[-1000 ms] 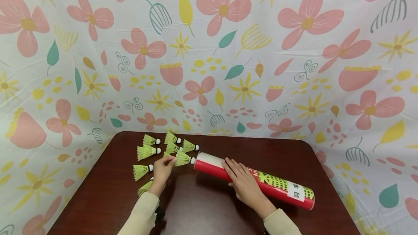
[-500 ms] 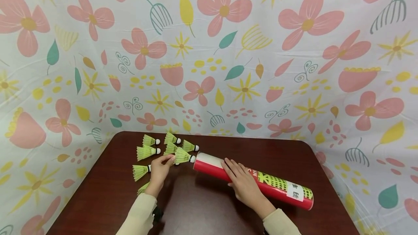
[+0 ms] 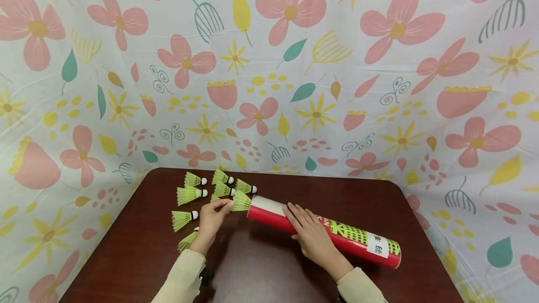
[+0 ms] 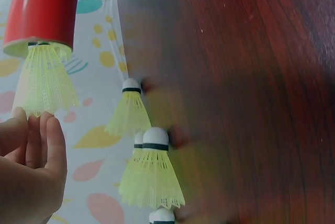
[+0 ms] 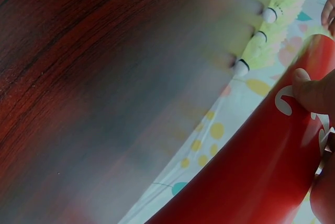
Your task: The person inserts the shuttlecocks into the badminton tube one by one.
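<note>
A red shuttlecock tube (image 3: 324,230) lies on the dark wooden table (image 3: 261,265), its open mouth pointing left. My right hand (image 3: 294,221) grips it near the mouth; in the right wrist view my thumb (image 5: 314,92) presses the red tube (image 5: 251,171). My left hand (image 3: 225,205) pinches the skirt of a yellow-green shuttlecock (image 3: 241,201) whose cork sits inside the mouth. In the left wrist view the shuttlecock's skirt (image 4: 44,80) sticks out of the tube (image 4: 44,7), with my left hand (image 4: 34,122) at its rim.
Several loose yellow-green shuttlecocks lie at the table's far left, such as one (image 3: 187,195) beside my left hand and another (image 3: 188,240) by my wrist. Flower-print cloth (image 3: 269,83) hangs all round the table. Two more shuttlecocks (image 4: 152,174) show close up.
My left hand has moved the shuttlecock to the right, and its white cork has gone into the tube's mouth. The right hand stays on the tube.
</note>
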### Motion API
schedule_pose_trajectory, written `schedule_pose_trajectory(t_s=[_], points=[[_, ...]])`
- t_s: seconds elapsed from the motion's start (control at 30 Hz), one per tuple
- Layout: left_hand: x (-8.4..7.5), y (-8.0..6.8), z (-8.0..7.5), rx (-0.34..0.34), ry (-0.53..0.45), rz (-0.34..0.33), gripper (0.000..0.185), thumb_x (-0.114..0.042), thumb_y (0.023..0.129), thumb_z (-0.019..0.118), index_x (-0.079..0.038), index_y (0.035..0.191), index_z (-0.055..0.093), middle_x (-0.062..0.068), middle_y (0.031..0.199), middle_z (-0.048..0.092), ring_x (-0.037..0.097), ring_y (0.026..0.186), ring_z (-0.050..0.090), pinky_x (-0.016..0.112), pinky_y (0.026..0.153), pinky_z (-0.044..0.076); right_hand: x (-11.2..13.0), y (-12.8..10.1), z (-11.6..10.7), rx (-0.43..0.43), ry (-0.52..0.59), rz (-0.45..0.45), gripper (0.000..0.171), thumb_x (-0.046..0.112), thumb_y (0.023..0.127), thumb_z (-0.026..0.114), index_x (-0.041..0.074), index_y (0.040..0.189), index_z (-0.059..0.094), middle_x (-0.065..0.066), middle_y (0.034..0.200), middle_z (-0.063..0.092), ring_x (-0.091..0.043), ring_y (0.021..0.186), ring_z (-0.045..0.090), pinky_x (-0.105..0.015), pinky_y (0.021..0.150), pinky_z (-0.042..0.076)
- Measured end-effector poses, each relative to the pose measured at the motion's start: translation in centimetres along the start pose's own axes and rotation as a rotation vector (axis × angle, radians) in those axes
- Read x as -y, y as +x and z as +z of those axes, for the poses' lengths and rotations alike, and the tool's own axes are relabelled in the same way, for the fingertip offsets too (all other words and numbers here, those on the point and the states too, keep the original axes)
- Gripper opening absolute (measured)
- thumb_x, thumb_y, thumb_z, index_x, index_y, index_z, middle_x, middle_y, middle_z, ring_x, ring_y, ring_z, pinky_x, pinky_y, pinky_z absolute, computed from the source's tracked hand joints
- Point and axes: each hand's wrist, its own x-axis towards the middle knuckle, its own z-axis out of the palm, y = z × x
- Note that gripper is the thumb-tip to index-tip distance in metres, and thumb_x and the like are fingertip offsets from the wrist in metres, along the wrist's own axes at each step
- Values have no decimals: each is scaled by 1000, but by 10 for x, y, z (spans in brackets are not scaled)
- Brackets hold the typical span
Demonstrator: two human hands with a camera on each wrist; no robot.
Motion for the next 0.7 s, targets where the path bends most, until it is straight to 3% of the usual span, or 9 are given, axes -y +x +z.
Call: schedule_pose_trajectory(t_s=[0.2,0.43,0.7], points=[[-2,-2,7,36,-3,29,15,-8,84,74,4,94,74,16,94,71,21,76,68,28,69,54,3,2,-1,-3,12,-6,87,15,80,78,11,152,29,-12,151,36,-28,136,38,-48,107,35],[-4,-6,12,88,-46,46,16,-6,85,73,6,95,73,18,91,71,20,78,68,36,73,56,3,1,0,-10,-9,-15,86,17,81,77,12,152,28,-10,152,35,-27,137,38,-47,107,35],[-6,-6,16,103,-58,38,15,-6,85,73,6,95,73,17,88,71,16,76,67,34,72,56,1,0,0,-19,-13,-17,87,16,80,78,12,152,29,-10,152,35,-27,136,38,-47,107,35]])
